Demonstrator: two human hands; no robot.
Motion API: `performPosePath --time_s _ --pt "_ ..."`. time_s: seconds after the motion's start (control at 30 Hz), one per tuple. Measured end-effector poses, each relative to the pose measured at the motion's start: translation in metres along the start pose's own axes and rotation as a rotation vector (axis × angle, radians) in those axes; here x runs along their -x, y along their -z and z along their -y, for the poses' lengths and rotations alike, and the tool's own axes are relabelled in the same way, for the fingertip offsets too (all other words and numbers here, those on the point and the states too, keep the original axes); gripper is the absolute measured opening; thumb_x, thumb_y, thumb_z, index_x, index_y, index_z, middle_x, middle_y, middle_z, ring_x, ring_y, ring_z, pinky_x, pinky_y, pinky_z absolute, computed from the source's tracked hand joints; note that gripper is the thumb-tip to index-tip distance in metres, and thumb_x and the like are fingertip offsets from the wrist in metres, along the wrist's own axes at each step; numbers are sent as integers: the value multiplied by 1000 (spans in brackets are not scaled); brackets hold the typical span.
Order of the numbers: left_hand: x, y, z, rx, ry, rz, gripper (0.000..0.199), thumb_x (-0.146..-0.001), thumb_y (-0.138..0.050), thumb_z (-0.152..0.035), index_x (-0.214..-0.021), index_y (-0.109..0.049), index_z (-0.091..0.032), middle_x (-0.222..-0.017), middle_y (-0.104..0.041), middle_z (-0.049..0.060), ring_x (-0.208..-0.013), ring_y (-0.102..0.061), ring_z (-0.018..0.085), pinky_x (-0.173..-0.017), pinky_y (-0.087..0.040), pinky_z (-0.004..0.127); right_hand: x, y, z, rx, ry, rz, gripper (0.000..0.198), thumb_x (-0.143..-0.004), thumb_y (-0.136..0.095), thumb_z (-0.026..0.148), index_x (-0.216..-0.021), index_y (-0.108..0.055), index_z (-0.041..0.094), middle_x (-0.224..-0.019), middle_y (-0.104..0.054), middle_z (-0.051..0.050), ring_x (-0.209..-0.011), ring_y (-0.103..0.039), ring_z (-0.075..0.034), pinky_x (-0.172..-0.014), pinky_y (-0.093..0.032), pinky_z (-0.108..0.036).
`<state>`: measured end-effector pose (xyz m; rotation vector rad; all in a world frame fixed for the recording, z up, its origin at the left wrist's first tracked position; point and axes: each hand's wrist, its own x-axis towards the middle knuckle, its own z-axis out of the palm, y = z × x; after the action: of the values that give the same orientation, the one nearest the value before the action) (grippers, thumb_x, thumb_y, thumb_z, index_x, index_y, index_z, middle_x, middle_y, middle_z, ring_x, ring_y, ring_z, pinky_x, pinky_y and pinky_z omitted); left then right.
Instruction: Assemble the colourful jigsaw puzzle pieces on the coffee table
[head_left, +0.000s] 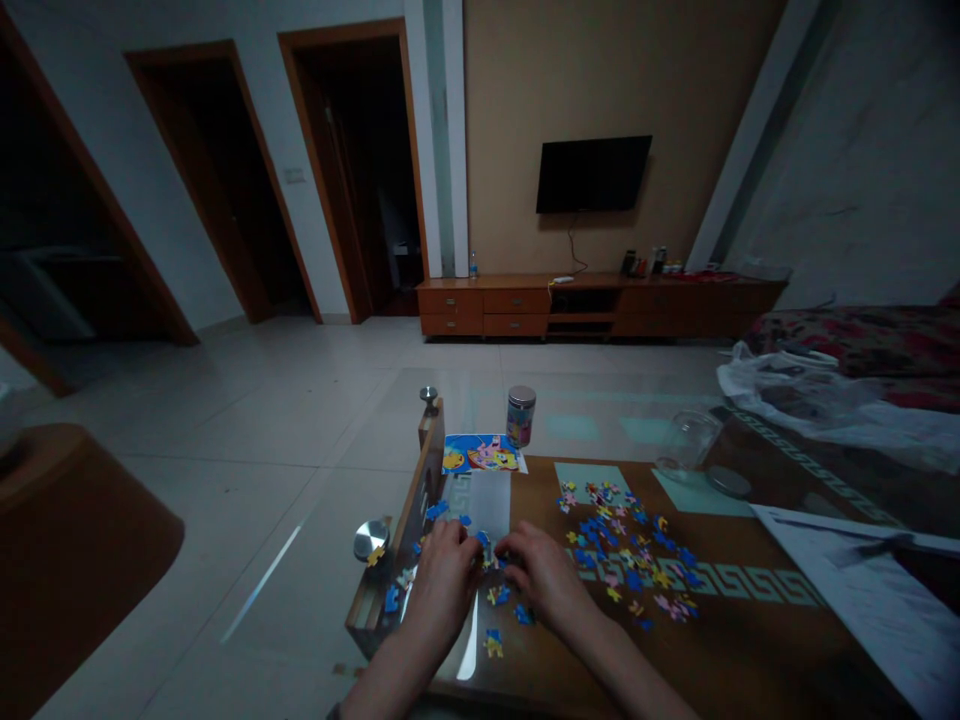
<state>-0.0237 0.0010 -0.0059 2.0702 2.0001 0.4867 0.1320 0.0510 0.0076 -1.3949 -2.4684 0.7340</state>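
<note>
A dim living room fills the upper half of the frame, with a wall-mounted television [593, 173] at upper centre above a long wooden cabinet [600, 305], and dark doorways at upper left. In the lower half stands a glass-topped wooden counter [750, 640].

At lower centre the person's two hands meet over a small cluster of puzzle pieces [491, 555]. The left hand [442, 580] lies palm down with its fingers curled onto the pieces, and the right hand [547, 578] does the same from the other side, fingertips almost touching the left's. Both grips are bent onto the pieces, but whether either one actually pinches a piece cannot be told in the dim light.

A few single pieces lie just below the hands. To the right, a loose scatter of blue, yellow and pink pieces [630, 550] spreads across the counter. Above the hands lie a pale sheet [484, 500] and a colourful cartoon picture [480, 453], with a small round tin [521, 415] just beyond it. A clear glass jar [688, 440] lies further right.
</note>
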Motion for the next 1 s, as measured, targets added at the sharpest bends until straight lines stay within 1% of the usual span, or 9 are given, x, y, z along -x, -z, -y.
performPosePath --time_s 0.13,0.23,0.33,0.43,0.53,0.7,0.8,0.9,1.0 --pt "2 1 0 -9 7 5 18 -79 -50 -10 -85 -63 -21 -97 -54 5 -97 -46 22 -79 -36 32 1 1 -3 -31 11 -5 28 -70 -56 5 -90 -69 20 -93 -62 -5 -89 -58 -18 -72 -37 -23" --pt "3 3 4 15 21 10 20 -76 -51 -8 -85 -64 -21 -97 -54 5 -97 -46 22 -79 -35 32 6 3 -10 -24 -45 -21 22 -67 -56 4 -81 -68 17 -86 -64 -5 -83 -58 -18 -69 -36 -23" --pt "4 10 9 37 72 16 24 -71 -55 -5 -85 -65 -21 -96 -55 4 -97 -46 23 -80 -34 33 15 4 -17 -14 -128 30 12 -64 -61 8 -70 -65 17 -75 -66 -3 -74 -58 -17 -60 -32 -23" --pt "9 16 7 62 74 20 24 -68 -57 -3 -83 -64 -21 -96 -56 3 -98 -47 23 -80 -34 33 24 4 -18 -2 -124 86 11 -60 -66 11 -69 -64 18 -74 -66 -2 -71 -57 -17 -57 -28 -23" --pt "16 16 -1 68 42 101 22 -66 -61 -6 -82 -64 -22 -97 -57 3 -97 -47 23 -79 -33 34 29 2 -15 56 -113 95 16 -59 -68 10 -73 -65 18 -78 -67 -2 -74 -56 -18 -58 -27 -24" --pt "26 3 -15 68 -31 263 25 -63 -72 -18 -86 -65 -24 -104 -58 3 -100 -48 24 -80 -32 36 30 0 -6 56 -86 131 15 -62 -68 10 -75 -64 18 -79 -66 -2 -72 -56 -17 -58 -27 -24" --pt "25 0 -17 27 -53 297 23 -66 -69 -19 -88 -65 -23 -105 -58 4 -101 -48 25 -80 -32 37 30 -2 -1 38 -55 153 15 -63 -68 11 -76 -65 18 -80 -66 -2 -73 -57 -17 -60 -29 -24" --pt "23 2 -14 -17 -27 293 17 -72 -60 -13 -85 -65 -22 -102 -59 4 -101 -48 25 -79 -31 37 30 -3 0 31 -33 178 17 -64 -66 8 -77 -66 19 -84 -66 -3 -76 -57 -17 -62 -32 -24" --pt "22 8 -7 -1 -11 256 26 -71 -53 -5 -85 -65 -24 -101 -59 3 -101 -48 23 -78 -31 35 29 -4 -6 -1 -13 148 22 -64 -64 5 -80 -67 20 -88 -66 -3 -81 -58 -17 -67 -34 -24"
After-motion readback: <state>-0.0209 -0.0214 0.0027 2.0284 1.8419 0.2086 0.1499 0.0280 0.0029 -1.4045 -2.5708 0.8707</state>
